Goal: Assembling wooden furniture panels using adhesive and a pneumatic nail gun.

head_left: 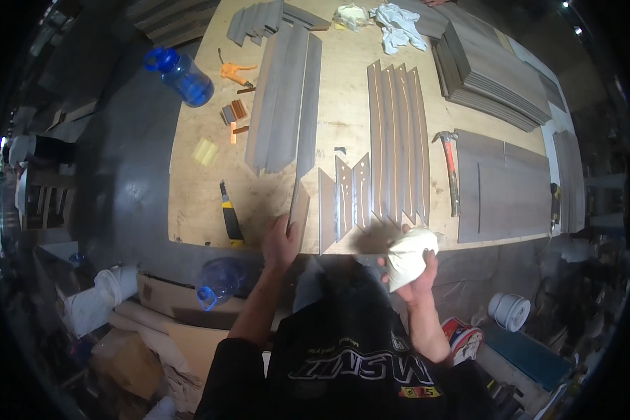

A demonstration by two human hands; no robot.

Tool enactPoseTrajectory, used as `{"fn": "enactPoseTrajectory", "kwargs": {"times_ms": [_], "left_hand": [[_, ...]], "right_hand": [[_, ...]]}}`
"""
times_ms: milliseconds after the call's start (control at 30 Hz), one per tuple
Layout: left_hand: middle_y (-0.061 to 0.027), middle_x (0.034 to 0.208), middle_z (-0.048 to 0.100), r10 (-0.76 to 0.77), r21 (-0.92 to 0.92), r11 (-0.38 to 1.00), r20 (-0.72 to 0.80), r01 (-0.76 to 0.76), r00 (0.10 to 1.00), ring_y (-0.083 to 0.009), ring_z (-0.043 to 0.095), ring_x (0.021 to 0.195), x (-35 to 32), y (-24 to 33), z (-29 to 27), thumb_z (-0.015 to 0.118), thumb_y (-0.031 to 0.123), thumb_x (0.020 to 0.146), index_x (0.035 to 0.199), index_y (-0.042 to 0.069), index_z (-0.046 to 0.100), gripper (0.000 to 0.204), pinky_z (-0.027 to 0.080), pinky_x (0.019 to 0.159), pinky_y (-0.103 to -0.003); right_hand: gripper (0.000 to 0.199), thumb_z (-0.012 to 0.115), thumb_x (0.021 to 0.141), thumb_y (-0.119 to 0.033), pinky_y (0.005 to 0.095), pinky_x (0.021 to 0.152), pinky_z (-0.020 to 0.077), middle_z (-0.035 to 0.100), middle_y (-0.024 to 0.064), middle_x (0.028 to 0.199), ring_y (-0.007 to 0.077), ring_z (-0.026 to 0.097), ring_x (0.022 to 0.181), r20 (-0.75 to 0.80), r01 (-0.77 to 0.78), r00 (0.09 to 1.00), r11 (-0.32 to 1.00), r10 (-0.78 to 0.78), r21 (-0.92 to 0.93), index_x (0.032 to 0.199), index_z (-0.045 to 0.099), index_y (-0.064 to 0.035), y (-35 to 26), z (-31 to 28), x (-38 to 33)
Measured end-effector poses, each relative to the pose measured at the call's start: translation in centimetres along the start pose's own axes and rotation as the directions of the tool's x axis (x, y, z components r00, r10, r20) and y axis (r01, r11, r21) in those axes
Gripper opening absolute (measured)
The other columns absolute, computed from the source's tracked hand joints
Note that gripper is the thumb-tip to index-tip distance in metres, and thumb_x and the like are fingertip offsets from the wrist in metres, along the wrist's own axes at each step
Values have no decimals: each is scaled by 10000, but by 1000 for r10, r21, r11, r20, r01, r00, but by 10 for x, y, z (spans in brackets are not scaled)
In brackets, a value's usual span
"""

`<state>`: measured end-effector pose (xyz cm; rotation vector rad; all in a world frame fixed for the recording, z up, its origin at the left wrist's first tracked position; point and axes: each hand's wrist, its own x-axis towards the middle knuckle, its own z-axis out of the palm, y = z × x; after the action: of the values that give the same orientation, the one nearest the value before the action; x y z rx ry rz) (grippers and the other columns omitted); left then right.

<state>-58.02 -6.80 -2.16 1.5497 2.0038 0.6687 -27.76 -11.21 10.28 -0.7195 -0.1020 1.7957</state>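
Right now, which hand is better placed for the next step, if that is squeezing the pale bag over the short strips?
Probably the right hand: it holds the pale bag near the short strips. The left hand grips a brown strip.

This looks like a workshop. A broad, stained worktop (196,199) carries stacked grey-brown boards (493,80) on its far right side and narrow strips with pointed ends (399,140), some streaked with pale lines, around its middle. A hammer (451,168) lies to the right, a yellow-and-black knife (231,217) near the left. Around it, the dim grey floor (126,175) holds buckets (509,312) and a cardboard box (127,360).
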Motion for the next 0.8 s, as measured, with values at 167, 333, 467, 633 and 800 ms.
{"fn": "enactPoseTrajectory", "kwargs": {"times_ms": [167, 333, 467, 633, 800], "left_hand": [[-149, 1131, 632, 106, -30, 994, 27, -105, 994, -336, 640, 954, 6, 15, -9, 707, 184, 907, 1297, 69, 629, 414, 525, 852, -433], [-125, 1083, 642, 87, -287, 956, 116, -50, 989, -295, 640, 785, 24, 8, -3, 700, 142, 911, 1293, 35, 622, 404, 532, 768, -408], [-74, 1113, 627, 416, 132, 904, -47, -407, 908, -271, 590, 1044, 32, -12, -20, 711, 170, 884, 1246, 108, 671, 370, 459, 910, -411], [-48, 1097, 603, 445, 140, 891, -83, -432, 892, -266, 552, 1095, 36, -30, -17, 732, 173, 844, 1205, 135, 687, 365, 407, 948, -425], [-40, 1078, 593, 449, 112, 892, -111, -438, 886, -265, 551, 1076, 38, -30, -16, 736, 155, 823, 1162, 136, 694, 343, 404, 933, -427]], "right_hand": [[643, 547, 1021, -514, 398, 914, 579, 633, 135, 1303, 278, 664, 1145, -406, 42, 899, 955, -164, -292, 1455, 468, -46, 51, -23, 40], [506, 735, 935, -248, 366, 957, 516, 682, 128, 1238, 220, 660, 1112, -256, 151, 827, 636, -501, -757, 1347, 586, 5, 68, 1, 111], [419, 809, 874, -299, 340, 897, 532, 760, 100, 1050, 198, 708, 982, -152, 80, 776, 335, -612, -939, 1142, 725, 12, 67, 27, 151], [430, 823, 866, -297, 325, 877, 531, 754, 101, 1060, 179, 700, 972, -41, 71, 793, 160, -607, -985, 1144, 723, 15, 74, 35, 183], [388, 831, 870, -247, 310, 863, 527, 746, 86, 1054, 159, 683, 957, 3, 148, 791, 186, -612, -971, 1143, 727, 9, 76, 27, 192]]}}
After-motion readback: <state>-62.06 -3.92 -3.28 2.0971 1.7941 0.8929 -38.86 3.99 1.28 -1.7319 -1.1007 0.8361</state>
